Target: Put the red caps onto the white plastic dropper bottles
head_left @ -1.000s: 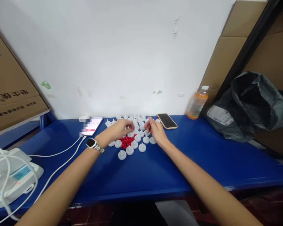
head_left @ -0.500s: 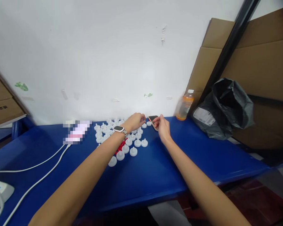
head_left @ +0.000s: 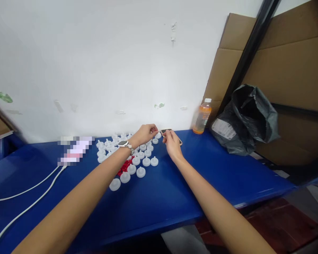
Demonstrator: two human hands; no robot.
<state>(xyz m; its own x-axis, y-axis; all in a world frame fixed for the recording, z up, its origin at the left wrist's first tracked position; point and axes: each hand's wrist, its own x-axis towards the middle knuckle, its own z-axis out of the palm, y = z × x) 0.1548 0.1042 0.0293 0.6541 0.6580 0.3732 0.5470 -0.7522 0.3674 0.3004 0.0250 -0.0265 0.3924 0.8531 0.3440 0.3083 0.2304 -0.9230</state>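
Observation:
My left hand [head_left: 145, 134], with a watch and a bracelet on its wrist, is over the far right part of a group of white round plastic pieces with short stems [head_left: 146, 161]. Its thumb and forefinger pinch together, and a small red speck shows at their tips. Facing it, my right hand [head_left: 172, 144] has its fingers curled closed; what they hold, if anything, is hidden. Behind that hand a phone [head_left: 180, 141] lies partly covered. Small red pieces [head_left: 125, 166] are heaped among the white ones, beside my left forearm.
An orange drink bottle [head_left: 202, 117] stands against the wall, with a dark plastic bag [head_left: 243, 121] to its right. Cardboard [head_left: 234, 33] leans behind them. On the left of the blue table [head_left: 159, 197], white cables [head_left: 34, 201] run to a blurred-out device [head_left: 78, 150].
My right hand has moved left, closer to my left hand, and now covers more of the phone. The whole view has shifted slightly, so things appear further left.

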